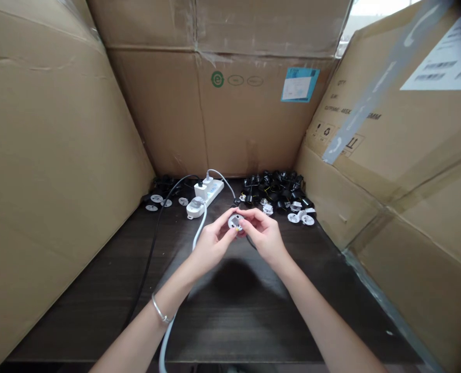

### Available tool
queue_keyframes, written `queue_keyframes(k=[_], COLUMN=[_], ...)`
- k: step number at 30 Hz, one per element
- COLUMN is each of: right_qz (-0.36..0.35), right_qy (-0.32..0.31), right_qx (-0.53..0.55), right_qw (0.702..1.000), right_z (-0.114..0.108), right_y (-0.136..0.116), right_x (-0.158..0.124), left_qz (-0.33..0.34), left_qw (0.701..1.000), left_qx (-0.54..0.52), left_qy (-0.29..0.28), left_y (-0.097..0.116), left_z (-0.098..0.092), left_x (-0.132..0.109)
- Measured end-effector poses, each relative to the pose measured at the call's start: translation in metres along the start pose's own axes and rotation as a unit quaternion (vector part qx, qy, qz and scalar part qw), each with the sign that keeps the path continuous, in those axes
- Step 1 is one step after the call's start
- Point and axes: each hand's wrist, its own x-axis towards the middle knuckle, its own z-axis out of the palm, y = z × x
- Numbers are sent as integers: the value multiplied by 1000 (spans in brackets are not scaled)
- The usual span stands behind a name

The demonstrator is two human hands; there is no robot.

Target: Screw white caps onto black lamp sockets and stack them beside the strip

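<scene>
I have the left hand (pixel 211 243) and the right hand (pixel 263 235) meeting above the dark wooden tabletop (pixel 234 311). Each pinches the small round white plastic disc (pixel 235 222) from its own side, fingertips pressed on its rim. Just beyond the grip lies a white plastic power strip (pixel 209 194). Beyond the grip and to its right sits a heap of small black plastic parts (pixel 277 191).

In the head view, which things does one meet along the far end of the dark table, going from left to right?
Left cardboard wall → small group of white discs → white power strip → large pile of black parts → right cardboard box.
</scene>
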Motion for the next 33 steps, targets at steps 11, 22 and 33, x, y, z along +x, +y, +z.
queue_keyframes(k=[11, 22, 33], right_qz=[17, -6, -16], right_qy=[-10, 42, 24], right_qx=[32, -35, -21], right_qw=[999, 998, 999], right_z=[2, 5, 5], right_y=[-2, 19, 1], right_x=[-3, -4, -6], left_qz=[33, 57, 37], left_qw=[997, 968, 994], left_qx=[58, 236, 100], left_qy=[28, 56, 23], left_y=[-3, -17, -14], left_z=[1, 2, 0], left_x=[-3, -4, 0])
